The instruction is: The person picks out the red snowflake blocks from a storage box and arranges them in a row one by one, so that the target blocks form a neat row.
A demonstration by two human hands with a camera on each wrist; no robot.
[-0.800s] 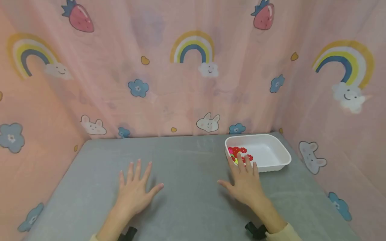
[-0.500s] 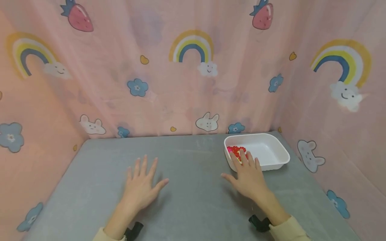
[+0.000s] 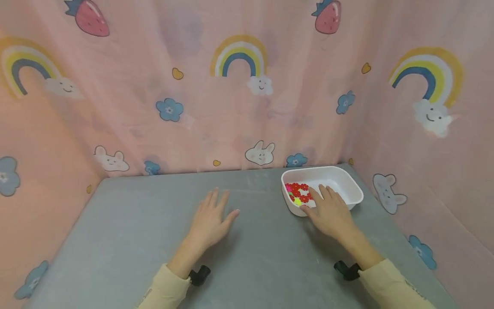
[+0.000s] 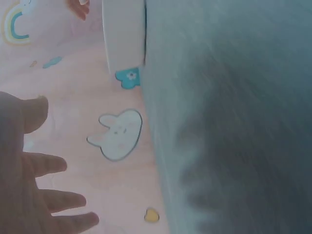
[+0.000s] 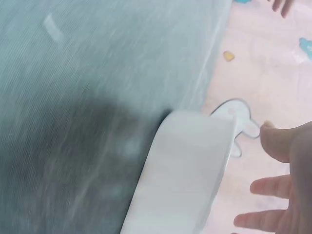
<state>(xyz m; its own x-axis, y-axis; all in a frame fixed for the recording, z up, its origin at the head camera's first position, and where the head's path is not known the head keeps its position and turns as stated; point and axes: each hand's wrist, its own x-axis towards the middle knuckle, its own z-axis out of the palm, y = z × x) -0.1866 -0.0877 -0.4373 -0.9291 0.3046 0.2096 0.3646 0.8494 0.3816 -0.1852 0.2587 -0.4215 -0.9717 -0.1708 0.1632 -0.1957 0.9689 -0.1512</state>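
Note:
My right hand point(image 3: 329, 214) is held over the near edge of a white plastic tray point(image 3: 351, 184), fingers spread and relaxed, holding nothing. In the tray's left end lie several small red flower-shaped pieces point(image 3: 296, 189), with a pink piece point(image 3: 288, 188) and a yellow piece point(image 3: 297, 201) beside them. Some of the tray's inside is hidden behind the fingers. My left hand point(image 3: 210, 223) hovers over the middle of the table with its fingers extended and nothing in them. The right wrist view shows the tray's outer wall point(image 5: 180, 170) beside the thumb.
A grey-covered table point(image 3: 127, 231) spreads beneath both hands. Pink curtain point(image 3: 239, 124) printed with rainbows, rabbits and flowers encloses the back and both sides. The tray stands near the table's back right corner. A dark wrist mount point(image 3: 200, 274) sits at the left wrist.
My left hand has moved right, toward the middle of the table. The right hand has shifted right and forward along the tray, uncovering more of the coloured pieces. The head view has turned slightly.

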